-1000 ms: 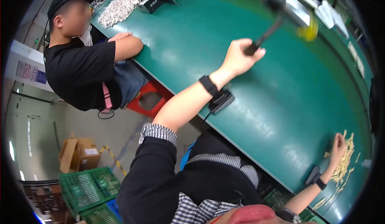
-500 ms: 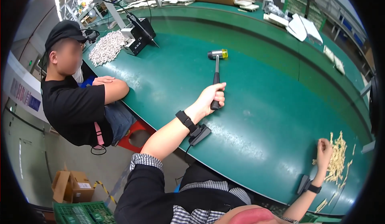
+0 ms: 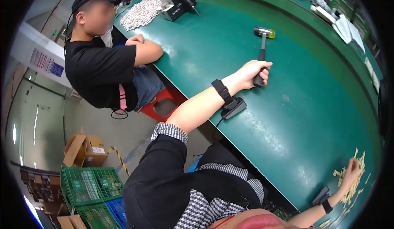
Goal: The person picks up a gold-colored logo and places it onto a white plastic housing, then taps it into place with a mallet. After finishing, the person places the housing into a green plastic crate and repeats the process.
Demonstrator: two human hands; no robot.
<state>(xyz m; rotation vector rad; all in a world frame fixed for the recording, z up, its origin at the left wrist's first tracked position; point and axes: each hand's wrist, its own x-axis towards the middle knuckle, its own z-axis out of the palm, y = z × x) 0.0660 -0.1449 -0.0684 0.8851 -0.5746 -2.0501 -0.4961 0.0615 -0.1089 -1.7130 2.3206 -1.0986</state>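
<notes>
My left hand (image 3: 251, 74) is closed round the black grip of a small two-faced mallet (image 3: 263, 43). Its head, dark at one end and yellow at the other, points away from me over the green tabletop (image 3: 221, 44). At the far right, my right hand (image 3: 350, 175) is at a loose pile of thin cream-coloured strips (image 3: 361, 165). Its fingers are drawn together in a pinch, and what they hold, if anything, is too small to make out. Black straps with small dark units sit on both my wrists.
A co-worker (image 3: 100, 65) sits at the table's left side, arms folded on its edge. Beyond lie a heap of small white parts (image 3: 141, 13) and a black box device (image 3: 176, 3) with a pen-like tool. Green crates (image 3: 82, 184) and a cardboard box (image 3: 88, 149) stand on the floor.
The view has swung, so the table and the co-worker appear farther right and higher. My left hand keeps its grip on the mallet, and my right hand stays at the strips.
</notes>
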